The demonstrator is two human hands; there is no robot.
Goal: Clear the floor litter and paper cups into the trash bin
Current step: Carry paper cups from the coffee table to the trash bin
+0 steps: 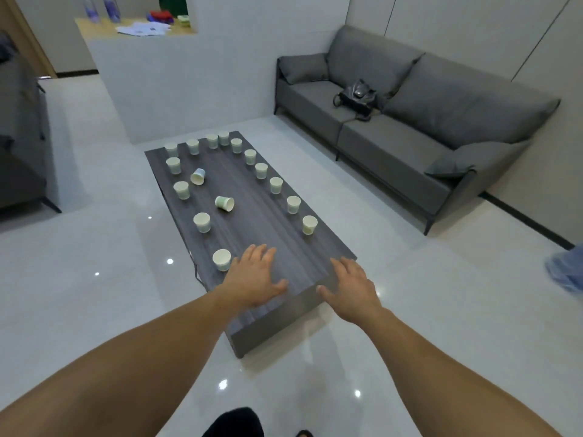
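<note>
Several white paper cups stand around the edges of a low dark wooden coffee table [268,234]. Two cups lie tipped over near the middle, one [225,203] nearer me and one [198,176] farther back. My left hand [255,279] reaches out flat, fingers straight, over the table's near end, just right of the nearest upright cup [221,259]. My right hand [353,290] is spread open over the table's near right corner. Neither hand holds anything. No trash bin is in view.
A grey sofa [410,127] with a black bag [358,97] stands to the right of the table. A white half wall [189,83] with a cluttered counter is behind. Another grey seat [22,152] sits at far left. A person's leg [568,269] shows at the right edge. The floor is glossy white tile.
</note>
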